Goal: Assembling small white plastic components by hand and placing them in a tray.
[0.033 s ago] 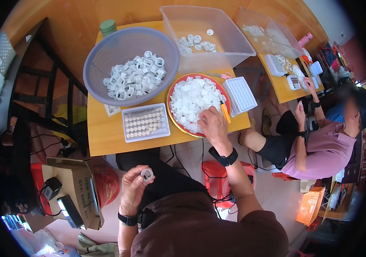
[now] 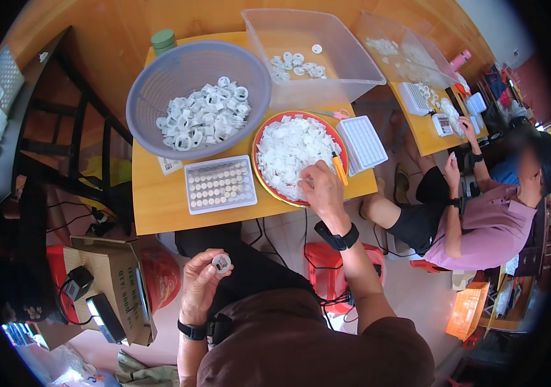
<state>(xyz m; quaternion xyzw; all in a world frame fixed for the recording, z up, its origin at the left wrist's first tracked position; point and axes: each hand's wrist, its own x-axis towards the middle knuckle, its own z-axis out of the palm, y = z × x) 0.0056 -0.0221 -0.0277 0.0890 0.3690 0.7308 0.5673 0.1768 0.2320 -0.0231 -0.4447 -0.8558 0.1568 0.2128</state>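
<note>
Nothing has shifted since before; the left hand point(image 2: 199, 284) still pinches a ring point(image 2: 222, 262) at 6 o'clock; the right hand point(image 2: 322, 187), fingers curled, digs into the red bowl point(image 2: 259, 138) of white pieces. The basket point(image 2: 159, 84) at 11 o'clock holds rings; the tray point(image 2: 220, 184) holds caps.

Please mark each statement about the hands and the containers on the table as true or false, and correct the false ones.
1. The left hand holds a small white ring part. True.
2. The right hand rests in the grey basket. False: it reaches into the red bowl of white pieces.
3. The small white tray lies between basket and table edge. True.
4. The clear bin is full to the rim. False: only a few white parts lie on its bottom.
</note>
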